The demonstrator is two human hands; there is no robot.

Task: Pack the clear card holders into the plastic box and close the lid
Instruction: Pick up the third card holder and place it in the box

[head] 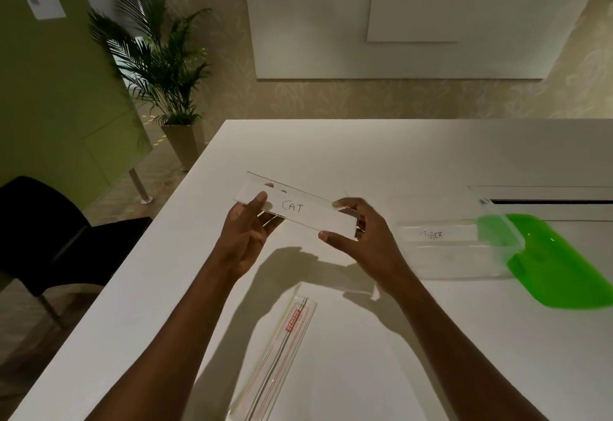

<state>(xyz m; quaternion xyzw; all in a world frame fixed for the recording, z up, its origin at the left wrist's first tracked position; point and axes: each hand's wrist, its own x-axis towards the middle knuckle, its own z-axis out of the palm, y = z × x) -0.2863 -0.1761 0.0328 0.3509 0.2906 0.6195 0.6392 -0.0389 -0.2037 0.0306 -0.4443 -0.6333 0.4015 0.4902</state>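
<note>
A long clear acrylic card holder with a white card lettered CAT was held above the white table, tilted down to the right. The left hand was curled round its left part, thumb laid on the front; the right end was pinched between thumb and fingers of the right hand. To the right, a clear plastic box was seen uncovered, touching its bright green lid, a holder marked TIGER visible through its wall. Another clear holder with a red label lay between the forearms
</note>
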